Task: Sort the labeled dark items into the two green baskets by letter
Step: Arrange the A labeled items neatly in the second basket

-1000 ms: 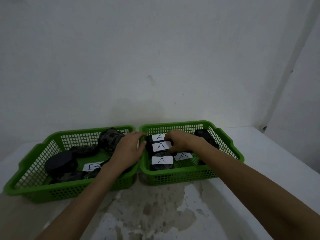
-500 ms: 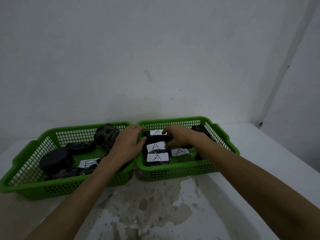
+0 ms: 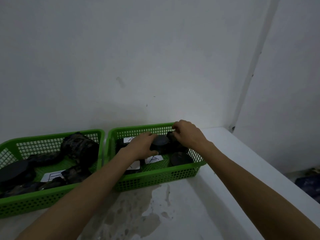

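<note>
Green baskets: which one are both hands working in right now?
The right basket, holding the A labels. Left hand and right hand are both inside it; the left basket with the B label is untouched.

A white table fills the corner of the room, its top stained with a blotchy brown patch toward six o'clock (worn paint or damp, hard to tell). Two green baskets rest directly on it, just beside each other: the left basket at nine o'clock, the right basket toward twelve.
</note>
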Demonstrator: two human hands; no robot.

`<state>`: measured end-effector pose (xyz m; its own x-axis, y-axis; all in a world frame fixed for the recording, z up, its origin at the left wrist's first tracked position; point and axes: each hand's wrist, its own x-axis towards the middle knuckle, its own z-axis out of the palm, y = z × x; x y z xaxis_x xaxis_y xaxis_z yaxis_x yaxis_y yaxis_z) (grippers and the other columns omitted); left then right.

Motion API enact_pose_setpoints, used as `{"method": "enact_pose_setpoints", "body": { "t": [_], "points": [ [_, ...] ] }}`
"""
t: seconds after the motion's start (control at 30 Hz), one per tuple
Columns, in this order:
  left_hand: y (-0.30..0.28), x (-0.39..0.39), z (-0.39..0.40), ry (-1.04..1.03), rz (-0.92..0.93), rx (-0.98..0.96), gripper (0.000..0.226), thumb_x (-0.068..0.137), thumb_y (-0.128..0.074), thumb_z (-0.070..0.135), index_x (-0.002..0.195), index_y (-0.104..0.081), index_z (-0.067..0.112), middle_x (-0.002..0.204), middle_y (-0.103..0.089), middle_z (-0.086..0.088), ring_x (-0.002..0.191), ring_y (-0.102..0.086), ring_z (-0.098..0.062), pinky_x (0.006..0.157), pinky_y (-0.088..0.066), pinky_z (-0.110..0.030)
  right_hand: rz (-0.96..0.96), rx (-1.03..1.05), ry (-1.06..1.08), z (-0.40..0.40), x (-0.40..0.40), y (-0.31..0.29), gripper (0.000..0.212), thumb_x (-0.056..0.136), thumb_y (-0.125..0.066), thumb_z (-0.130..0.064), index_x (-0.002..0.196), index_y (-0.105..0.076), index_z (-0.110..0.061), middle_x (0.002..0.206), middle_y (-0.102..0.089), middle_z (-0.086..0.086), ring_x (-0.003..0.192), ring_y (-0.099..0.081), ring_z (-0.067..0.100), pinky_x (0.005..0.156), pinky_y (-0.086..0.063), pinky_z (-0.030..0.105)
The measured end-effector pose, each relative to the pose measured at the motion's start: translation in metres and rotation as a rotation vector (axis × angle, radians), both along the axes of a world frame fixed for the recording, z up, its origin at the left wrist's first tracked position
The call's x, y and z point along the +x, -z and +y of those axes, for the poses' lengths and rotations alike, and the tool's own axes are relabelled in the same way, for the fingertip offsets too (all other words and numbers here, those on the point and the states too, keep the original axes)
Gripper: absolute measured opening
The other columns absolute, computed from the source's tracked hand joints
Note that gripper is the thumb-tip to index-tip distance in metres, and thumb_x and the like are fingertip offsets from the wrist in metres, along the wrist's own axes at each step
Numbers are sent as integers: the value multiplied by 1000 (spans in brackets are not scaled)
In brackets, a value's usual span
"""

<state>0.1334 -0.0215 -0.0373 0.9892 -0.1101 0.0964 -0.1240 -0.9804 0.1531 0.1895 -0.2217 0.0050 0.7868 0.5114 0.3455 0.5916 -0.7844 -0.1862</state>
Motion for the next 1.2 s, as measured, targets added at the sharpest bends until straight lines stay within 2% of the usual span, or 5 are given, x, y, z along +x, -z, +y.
{"method": "enact_pose_setpoints", "body": {
  "t": [0.17, 0.3, 0.67, 0.9, 1.2],
  "points": [
    [5, 41, -12, -85, 142, 83, 101, 79, -58, 71, 154, -19, 17, 157, -29, -14, 141, -34, -34, 111, -36, -48, -36, -7, -13, -20, 5, 2, 25, 95, -53, -30, 111, -65, -15, 106, -62, 4, 96, -62, 26, 76, -53, 40],
    [8, 61, -13, -141, 191, 60, 94, 74, -54, 80, 140, -41, 15, 139, -54, -11, 120, -55, -31, 95, -48, -43, -27, -48, -32, -29, 9, 2, 24, 94, -54, -31, 111, -64, -16, 106, -62, 3, 97, -62, 25, 77, -54, 41],
    [-28, 21, -9, -35, 23, -325, 66, 79, -72, 55, 132, -59, 16, 121, -61, -2, 101, -57, -18, 85, -45, -29, -24, -51, -57, -32, -10, 3, 22, 95, -51, -24, 110, -64, -13, 111, -61, 5, 101, -60, 27, 75, -52, 40],
    [-59, -28, 6, 10, 56, -599, 64, 71, -54, 81, 109, -73, 33, 106, -73, 8, 96, -68, -12, 95, -52, -44, -35, 1, -178, -24, -41, 2, 80, 77, -72, -43, 146, -37, -25, 138, -46, 0, 127, -45, 22, 84, -50, 39],
    [-71, -65, 15, -17, 86, -562, 79, 68, -38, 93, 89, -76, 27, 88, -71, -19, 70, -65, -28, 70, -46, -33, -80, 36, -324, -5, -74, -21, 66, 79, -75, -48, 136, -53, -23, 126, -62, -3, 115, -55, 16, 92, -49, 31]
  ]
}}
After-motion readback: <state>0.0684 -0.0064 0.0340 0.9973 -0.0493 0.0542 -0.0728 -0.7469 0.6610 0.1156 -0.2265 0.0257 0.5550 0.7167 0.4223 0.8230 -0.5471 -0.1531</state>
